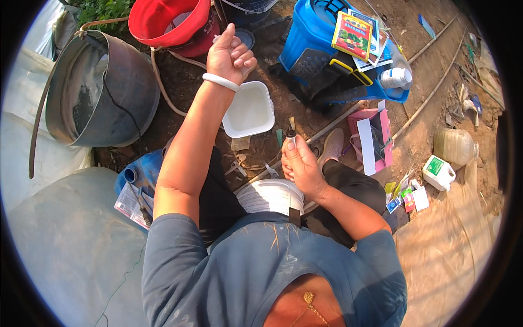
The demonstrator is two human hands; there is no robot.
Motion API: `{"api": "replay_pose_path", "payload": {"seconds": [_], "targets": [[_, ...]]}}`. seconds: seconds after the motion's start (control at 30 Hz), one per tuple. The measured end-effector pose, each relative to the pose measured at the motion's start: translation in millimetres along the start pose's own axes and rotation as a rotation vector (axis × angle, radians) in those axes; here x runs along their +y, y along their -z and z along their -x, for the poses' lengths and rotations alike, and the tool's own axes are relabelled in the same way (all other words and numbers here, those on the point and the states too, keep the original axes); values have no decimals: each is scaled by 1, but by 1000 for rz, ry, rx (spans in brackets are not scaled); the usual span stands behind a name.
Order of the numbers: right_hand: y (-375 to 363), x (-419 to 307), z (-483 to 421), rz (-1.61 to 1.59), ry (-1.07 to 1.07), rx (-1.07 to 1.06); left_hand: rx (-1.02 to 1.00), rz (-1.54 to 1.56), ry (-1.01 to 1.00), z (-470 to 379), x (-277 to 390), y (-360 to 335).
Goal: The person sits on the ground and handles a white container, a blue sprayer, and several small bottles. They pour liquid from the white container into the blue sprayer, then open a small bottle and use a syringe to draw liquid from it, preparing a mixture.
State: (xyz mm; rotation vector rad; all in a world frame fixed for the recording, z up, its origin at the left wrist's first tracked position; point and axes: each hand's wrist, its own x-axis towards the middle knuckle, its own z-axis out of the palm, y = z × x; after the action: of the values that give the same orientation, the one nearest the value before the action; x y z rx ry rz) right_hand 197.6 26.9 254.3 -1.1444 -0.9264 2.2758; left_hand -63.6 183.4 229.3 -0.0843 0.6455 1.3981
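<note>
My left hand [231,55] is raised over the far rim of a square white plastic tub [249,110], its fingers curled around a small translucent object [247,70] that is mostly hidden. Whitish content or a bare white bottom shows inside the tub; I cannot tell which. Nearer to me, my right hand [301,165] grips a small vial-like container [291,138] with a dark top, held upright. Most of this container is covered by the fingers. Below that hand, between my legs, is a white bucket [269,196] bearing writing.
A red bucket [171,24] and a big dark tub [102,90] with a hose stand left. At upper right, a blue knapsack sprayer [302,36] carries seed-type packets [352,36] and a white bottle [395,77]. A pink box [369,139], white jug [438,172] and blue jerrycan [149,171] lie around.
</note>
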Motion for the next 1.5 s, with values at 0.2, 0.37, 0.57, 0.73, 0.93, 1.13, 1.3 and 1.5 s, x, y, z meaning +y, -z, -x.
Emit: {"api": "replay_pose_path", "payload": {"seconds": [0.2,0.37,0.57,0.73,0.93,1.13,1.3,1.5], "targets": [[16,-14,-12,254,287,87,-69,-264,81,10,-29,0],[43,-31,-22,885,459,215,-127,-636,-119,20,-33,-1],[74,-67,-13,1133,303,325,-373,-1502,-348,44,-56,-3],[105,-106,17,967,442,665,-259,-1381,-340,36,-67,6],[209,-147,38,106,680,984,-96,-1024,-18,30,-84,6],[233,-146,6,46,743,1174,-26,-1000,-54,29,-96,5],[251,-139,-17,208,637,1217,11,-956,-37,29,-96,11],[265,-139,-13,817,508,1440,15,-858,53,27,-93,17]]}}
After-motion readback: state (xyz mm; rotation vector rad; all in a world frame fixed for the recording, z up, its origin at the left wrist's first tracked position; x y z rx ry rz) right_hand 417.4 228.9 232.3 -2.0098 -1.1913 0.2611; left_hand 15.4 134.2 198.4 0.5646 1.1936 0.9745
